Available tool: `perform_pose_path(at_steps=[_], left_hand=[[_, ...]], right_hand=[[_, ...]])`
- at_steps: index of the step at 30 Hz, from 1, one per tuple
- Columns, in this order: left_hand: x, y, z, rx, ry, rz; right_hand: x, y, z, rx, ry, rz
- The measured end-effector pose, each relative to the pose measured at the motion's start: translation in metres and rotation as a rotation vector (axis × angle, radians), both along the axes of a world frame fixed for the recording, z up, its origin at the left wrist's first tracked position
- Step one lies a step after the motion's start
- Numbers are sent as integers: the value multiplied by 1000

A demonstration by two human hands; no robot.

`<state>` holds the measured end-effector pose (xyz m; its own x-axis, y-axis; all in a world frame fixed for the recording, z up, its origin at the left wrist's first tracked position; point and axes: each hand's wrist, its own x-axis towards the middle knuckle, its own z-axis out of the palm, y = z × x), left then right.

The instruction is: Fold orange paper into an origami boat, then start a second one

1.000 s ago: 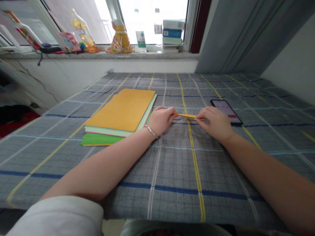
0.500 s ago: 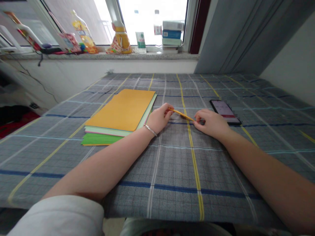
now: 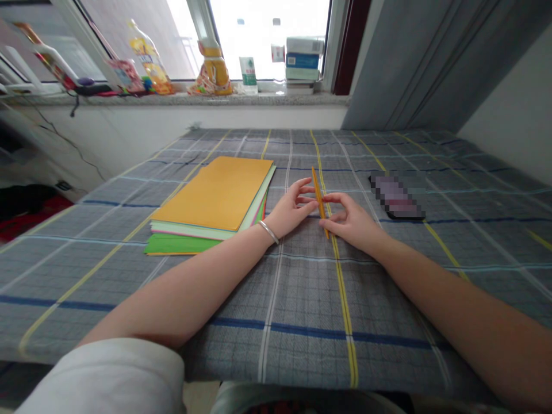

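A thin orange-yellow stick, possibly rolled paper, points away from me on the checked cloth between my hands. My left hand, with a silver bangle at the wrist, has its fingers spread and their tips at the stick. My right hand is curled at the stick's other side, close around its lower half. To the left lies a stack of coloured paper sheets, orange on top, with pale green, pink and green edges below.
A phone with a pixelated screen lies to the right on the grey checked tablecloth. Bottles and boxes stand on the window sill at the back. A white sleeve shows at the bottom left.
The stick has swung from lying across between my hands to pointing away from me. My fingers have opened out around it, and the left hand's fingers are now spread.
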<state>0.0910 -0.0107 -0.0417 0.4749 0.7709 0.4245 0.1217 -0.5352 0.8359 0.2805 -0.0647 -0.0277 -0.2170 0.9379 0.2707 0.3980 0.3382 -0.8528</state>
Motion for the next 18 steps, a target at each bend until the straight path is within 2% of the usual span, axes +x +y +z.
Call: perform_pose_path(at_steps=[4,10,18], left_hand=[[4,-7,3,-75,-16,-58],[10,-9,0,-189,-40,-44],[12,-13,5,-211,-69,-50]], right_hand=[[1,2,-6,-3,40,6],[1,6,-8,-33,-10,-20],[-1,9,-12,9,42,24]])
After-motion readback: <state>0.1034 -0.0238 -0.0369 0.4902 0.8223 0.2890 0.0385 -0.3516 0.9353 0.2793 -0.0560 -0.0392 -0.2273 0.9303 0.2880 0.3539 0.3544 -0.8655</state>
